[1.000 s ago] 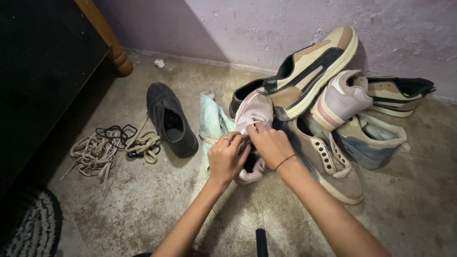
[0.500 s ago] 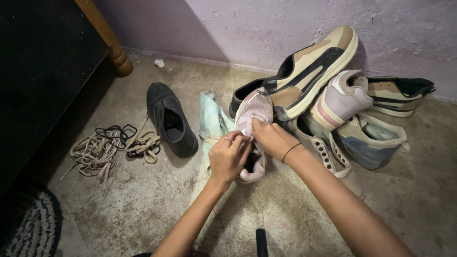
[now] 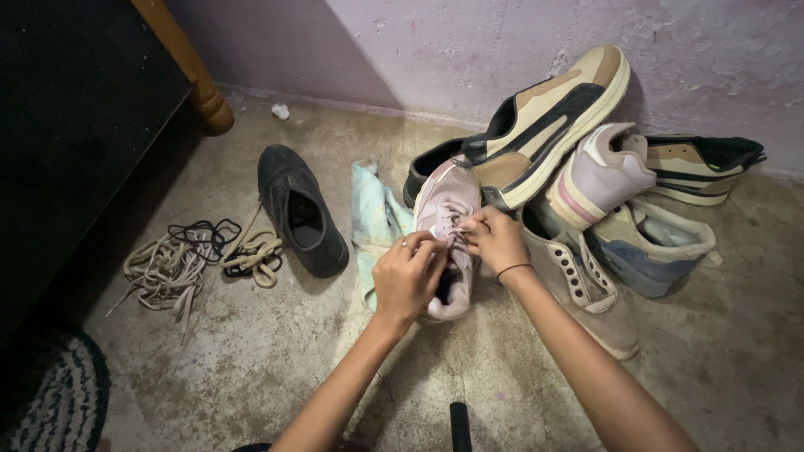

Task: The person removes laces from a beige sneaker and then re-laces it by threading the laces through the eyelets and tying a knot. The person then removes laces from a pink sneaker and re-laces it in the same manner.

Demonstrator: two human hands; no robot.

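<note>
The fingers (image 3: 442, 247) of the left hand (image 3: 408, 276) and right hand (image 3: 497, 241) pinch the lace (image 3: 455, 224) of the pale pink sneaker (image 3: 446, 209), lying on the floor (image 3: 251, 351) between a light cloth (image 3: 373, 218) and piled shoes (image 3: 586, 167).

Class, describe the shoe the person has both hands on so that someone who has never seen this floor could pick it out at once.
Start at the heap of shoes against the pale purple wall. At its left edge, beside a light blue cloth, lies the pale pink sneaker, toe toward the wall. Unlike its neighbours, it has the left hand and right hand at its laces.
</note>
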